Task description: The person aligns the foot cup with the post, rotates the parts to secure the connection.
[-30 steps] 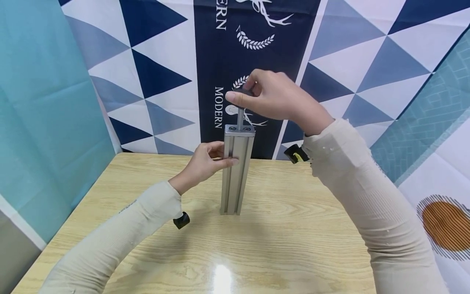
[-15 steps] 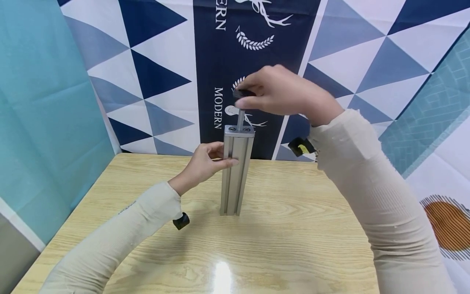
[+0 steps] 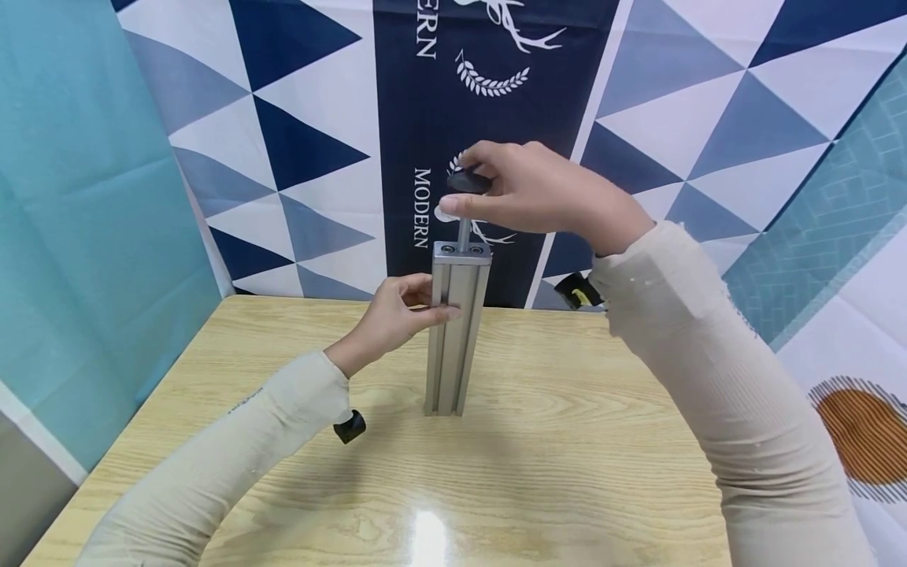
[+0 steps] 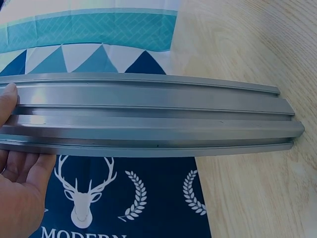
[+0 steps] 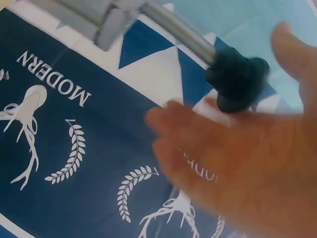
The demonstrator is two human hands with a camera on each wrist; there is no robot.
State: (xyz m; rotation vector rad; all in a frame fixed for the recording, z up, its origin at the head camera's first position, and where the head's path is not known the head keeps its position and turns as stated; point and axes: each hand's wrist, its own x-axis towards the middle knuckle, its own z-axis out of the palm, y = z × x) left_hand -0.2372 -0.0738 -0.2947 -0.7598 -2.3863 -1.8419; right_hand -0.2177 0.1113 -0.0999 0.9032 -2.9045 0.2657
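An aluminium profile [image 3: 453,339] stands upright on the wooden table, its slotted faces seen lengthwise in the left wrist view. My left hand [image 3: 397,315] grips it around the upper part, thumb [image 4: 7,101] on one face and fingers on the other side. From the bolted end plate [image 3: 462,252] on top, a metal threaded rod [image 5: 181,30] rises to a black lobed knob [image 5: 237,79]. My right hand [image 3: 542,189] is around this knob with the thumb apart from it and the fingers loosely extended alongside. Whether a fingertip touches the knob cannot be told.
The wood-grain table [image 3: 567,472] spreads out around the profile's foot. Behind it hangs a patterned cloth [image 3: 305,157] with triangles and deer prints; a teal cloth [image 3: 92,197] closes off the left side. Black wrist cameras [image 3: 349,426] sit at both cuffs.
My right hand shifted right and turned about the knob, then swung back left with its thumb and fingers loosened. The profile and my left hand stay in place.
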